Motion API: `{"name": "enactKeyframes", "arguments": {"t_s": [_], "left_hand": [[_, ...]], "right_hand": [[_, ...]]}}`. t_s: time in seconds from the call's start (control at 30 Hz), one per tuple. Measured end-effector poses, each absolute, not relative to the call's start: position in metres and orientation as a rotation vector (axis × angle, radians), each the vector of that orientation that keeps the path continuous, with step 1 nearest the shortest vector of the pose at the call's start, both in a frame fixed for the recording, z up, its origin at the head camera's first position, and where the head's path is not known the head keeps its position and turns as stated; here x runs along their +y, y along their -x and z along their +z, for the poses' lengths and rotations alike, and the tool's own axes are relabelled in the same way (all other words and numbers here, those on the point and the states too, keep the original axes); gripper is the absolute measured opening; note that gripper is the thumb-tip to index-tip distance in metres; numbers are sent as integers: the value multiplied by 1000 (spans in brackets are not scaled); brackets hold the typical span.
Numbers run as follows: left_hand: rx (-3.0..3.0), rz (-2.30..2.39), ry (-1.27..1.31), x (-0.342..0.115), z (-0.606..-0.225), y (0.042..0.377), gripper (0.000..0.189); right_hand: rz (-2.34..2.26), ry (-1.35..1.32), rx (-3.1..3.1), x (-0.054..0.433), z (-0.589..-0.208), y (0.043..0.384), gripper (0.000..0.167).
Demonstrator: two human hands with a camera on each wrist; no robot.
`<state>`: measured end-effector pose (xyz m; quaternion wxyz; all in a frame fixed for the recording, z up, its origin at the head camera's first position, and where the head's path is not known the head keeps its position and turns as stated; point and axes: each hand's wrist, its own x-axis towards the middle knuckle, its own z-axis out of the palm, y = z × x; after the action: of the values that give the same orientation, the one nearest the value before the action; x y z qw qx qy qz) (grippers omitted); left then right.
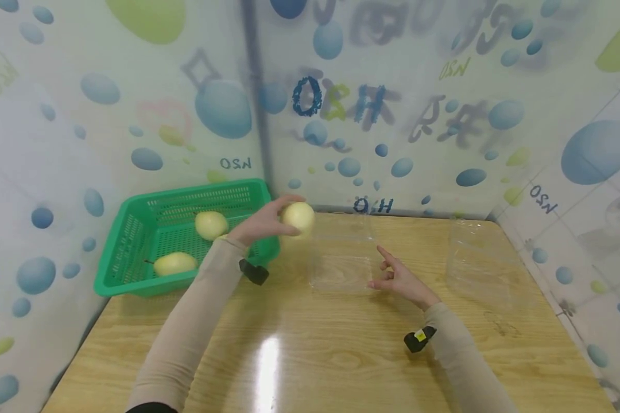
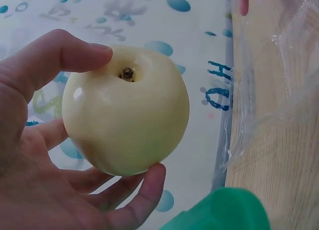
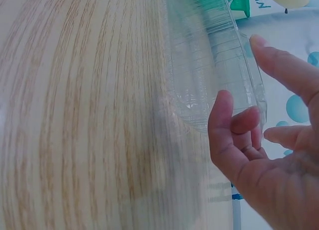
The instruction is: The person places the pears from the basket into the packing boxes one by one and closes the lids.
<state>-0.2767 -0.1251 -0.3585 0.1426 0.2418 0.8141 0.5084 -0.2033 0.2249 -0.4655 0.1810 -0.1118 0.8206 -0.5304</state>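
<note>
My left hand [image 1: 268, 221] holds a pale yellow pear [image 2: 127, 110] above the table, thumb on top near its dark blossom end and fingertips beneath. The pear overlaps the right end of a green basket's surroundings in the head view, left of a clear plastic container [image 1: 341, 272]. At that container's right side is my right hand [image 1: 400, 282], index finger extended and the other fingers loosely bent. In the right wrist view its fingertips are right at the rim of the clear container [image 3: 234, 65], with nothing gripped between them.
A green basket [image 1: 186, 285] stands at the left, with pears [image 1: 212, 225] inside. Another clear plastic container [image 1: 477, 264] is on the right of the wooden table [image 1: 341, 350]. A patterned curtain [image 1: 315, 155] hangs behind the table's back edge.
</note>
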Motion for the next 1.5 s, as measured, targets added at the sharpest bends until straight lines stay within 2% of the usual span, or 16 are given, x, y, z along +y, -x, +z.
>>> {"name": "enactKeyframes", "arguments": {"t_s": [1.5], "left_hand": [[2356,1206,-866,-58,-391,254,71]], "right_hand": [[-1525,263,2288,222,-465,202,98]]}}
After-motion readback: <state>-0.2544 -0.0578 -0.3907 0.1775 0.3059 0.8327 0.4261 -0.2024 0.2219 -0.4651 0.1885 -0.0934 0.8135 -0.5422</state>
